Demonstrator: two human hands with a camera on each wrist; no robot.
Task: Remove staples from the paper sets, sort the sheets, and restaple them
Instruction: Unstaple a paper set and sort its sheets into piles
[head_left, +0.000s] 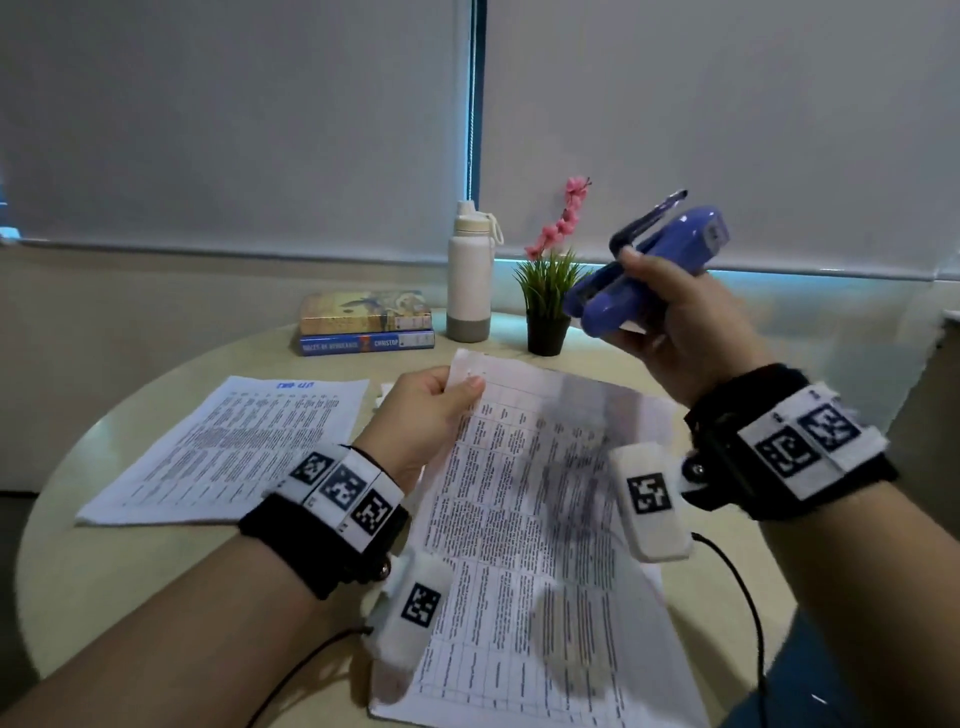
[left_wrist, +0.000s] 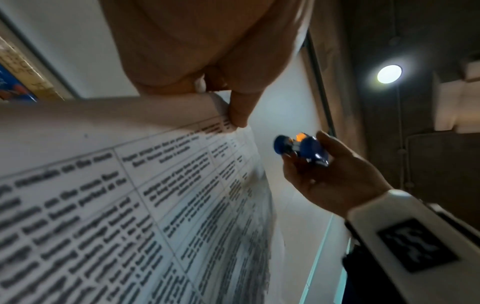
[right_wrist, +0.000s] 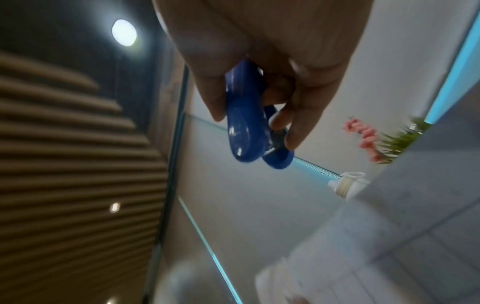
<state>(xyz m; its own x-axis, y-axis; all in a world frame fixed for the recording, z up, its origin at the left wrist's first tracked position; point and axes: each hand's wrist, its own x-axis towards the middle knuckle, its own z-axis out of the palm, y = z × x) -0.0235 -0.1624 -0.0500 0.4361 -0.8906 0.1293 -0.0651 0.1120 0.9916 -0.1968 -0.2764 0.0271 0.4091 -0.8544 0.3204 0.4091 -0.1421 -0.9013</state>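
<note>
My left hand (head_left: 441, 400) pinches the top left corner of a printed paper set (head_left: 540, 519) between thumb and fingers, lifting that corner off the table; the left wrist view shows the thumb (left_wrist: 239, 111) on the sheets (left_wrist: 130, 205). My right hand (head_left: 670, 312) grips a blue stapler (head_left: 644, 270) in the air, above and to the right of that corner. The stapler (right_wrist: 246, 123) shows between thumb and fingers in the right wrist view, and the left wrist view catches the stapler (left_wrist: 301, 148) end-on. A second paper set (head_left: 228, 447) lies flat on the left.
On the round beige table (head_left: 156, 597), at the back, lie two stacked books (head_left: 366, 322), with a white bottle (head_left: 469, 275) and a potted plant with pink flowers (head_left: 550, 291) standing to their right. A small white scrap (head_left: 385, 389) lies behind my left hand.
</note>
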